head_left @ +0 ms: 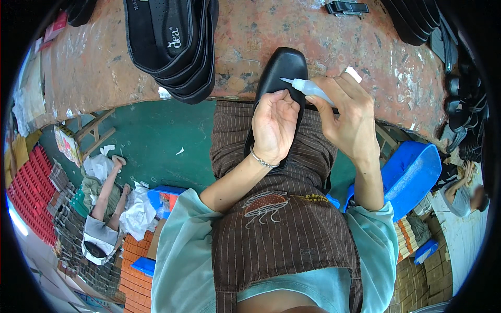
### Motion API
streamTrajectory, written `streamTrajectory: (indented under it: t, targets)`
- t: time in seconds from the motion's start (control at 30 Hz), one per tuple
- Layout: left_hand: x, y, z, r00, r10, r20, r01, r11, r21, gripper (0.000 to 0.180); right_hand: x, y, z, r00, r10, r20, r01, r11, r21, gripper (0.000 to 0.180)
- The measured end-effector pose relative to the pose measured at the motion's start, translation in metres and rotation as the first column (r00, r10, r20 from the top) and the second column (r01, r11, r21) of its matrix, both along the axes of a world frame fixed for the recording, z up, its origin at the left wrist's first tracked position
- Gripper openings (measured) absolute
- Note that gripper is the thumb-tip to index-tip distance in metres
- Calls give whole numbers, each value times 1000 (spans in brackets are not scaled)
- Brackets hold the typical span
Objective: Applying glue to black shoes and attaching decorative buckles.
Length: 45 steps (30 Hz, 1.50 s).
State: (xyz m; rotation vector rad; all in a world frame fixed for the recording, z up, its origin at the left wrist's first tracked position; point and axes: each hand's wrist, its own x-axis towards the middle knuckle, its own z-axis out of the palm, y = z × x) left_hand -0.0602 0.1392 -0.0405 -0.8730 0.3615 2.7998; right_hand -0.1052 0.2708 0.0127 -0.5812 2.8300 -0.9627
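Observation:
A black square-toed shoe (282, 68) lies lengthwise in front of me, its toe on the worn workbench and its heel end over my apron. Palm up, my left hand (277, 124) has its fingers curled at the shoe's opening, gripping the upper there. My right hand (342, 107) is wrapped around a small translucent squeeze bottle (315, 90) with a thin pointed nozzle. The nozzle tip points left, just over or touching the shoe's upper; which of the two I cannot tell. Part of the shoe's middle is hidden under my left hand.
Nested black shoes (177, 57) stand on the workbench (237, 68) at left. A black strap piece (347, 8) lies at the far edge, more black footwear (412, 21) at far right. A blue plastic bin (412, 175) is right of me. People (102, 235) sit further off at both sides.

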Motion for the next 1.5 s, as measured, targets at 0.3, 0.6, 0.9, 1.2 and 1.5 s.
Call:
streamTrajectory:
  t: [0.3,0.6,0.9,1.2,1.5]
  targets:
    - [0,0,1,1000,12,15,-12,1000,15,8,1,4,3,1000,-8,11,8,1000,5,15]
    - [1,0,-3,998,34,44,-34,999,0,12,5,13,4,999,-17,43,17,1000,17,22]
    - [9,-6,-18,999,38,-12,-36,984,177,12,-1,39,-9,918,-168,359,283,912,-297,29]
    - [2,-2,-6,998,53,35,-56,995,78,8,-46,118,-73,749,-641,167,546,454,-704,20]
    - [8,-4,-15,999,46,7,-46,989,137,10,-21,94,-44,448,-728,-519,713,641,-283,40]
